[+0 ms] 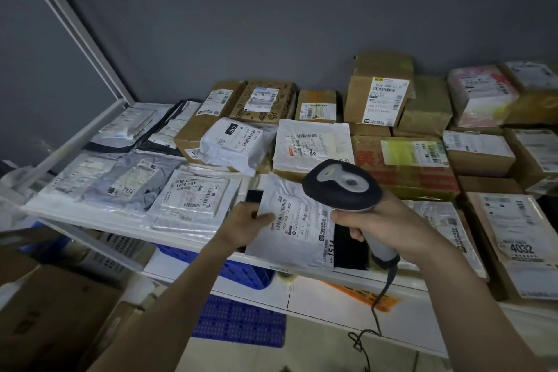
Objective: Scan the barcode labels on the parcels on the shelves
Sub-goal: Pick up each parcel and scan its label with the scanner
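A white crumpled plastic mailer with a barcode label (297,220) lies at the front edge of the white metal shelf (90,220), at about six o'clock among the parcels. The left hand (246,225) holds its left edge, thumb on top beside the printed barcodes; the fingers beneath are hidden, so the grip looks like a pinch, though that is not certain. The right hand (374,220) is curled tight round the handle of a grey and black corded barcode scanner (344,187), whose head hangs just above the mailer's upper right corner. A black flat packet (351,248) lies under the mailer at four o'clock. At nine o'clock sit clear and grey plastic bags (133,184); at twelve o'clock, a white padded pouch (232,142) and brown cardboard boxes (377,96). At three o'clock lies a tan envelope marked 4032 (519,238). Below the shelf shows a blue plastic crate (241,275).
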